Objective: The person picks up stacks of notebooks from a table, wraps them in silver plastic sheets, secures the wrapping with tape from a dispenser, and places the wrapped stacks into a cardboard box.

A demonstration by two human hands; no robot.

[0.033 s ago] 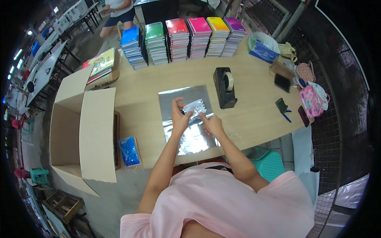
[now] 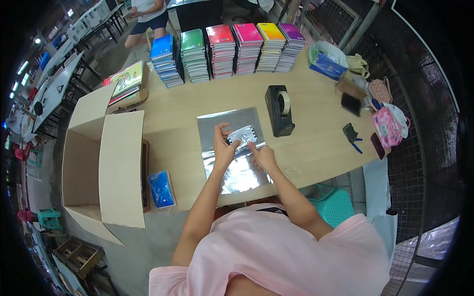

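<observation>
A small notebook-sized bundle [image 2: 242, 133] covered in shiny clear film is held up over the table, with dark binding loops or notches along its edges. My left hand [image 2: 224, 147] grips its left side, thumb on top and fingers spread behind. At its near right corner my right hand [image 2: 265, 158] is closed, the thumb pressing the film and the other fingers curled. Beneath both hands lies a large, glossy clear plastic sheet [image 2: 239, 180], flat on the table. To the left rests a blue film-wrapped pack of notebooks [image 2: 161, 189].
A black tape dispenser [image 2: 280, 112] stands right of the sheet. Several coloured notebook stacks [image 2: 220, 52] line the far edge. An open cardboard box [image 2: 121, 167] is at the left. Blue-handled cutters [image 2: 355, 145], a phone [image 2: 377, 145] and a pink bag [image 2: 387, 122] lie rightward.
</observation>
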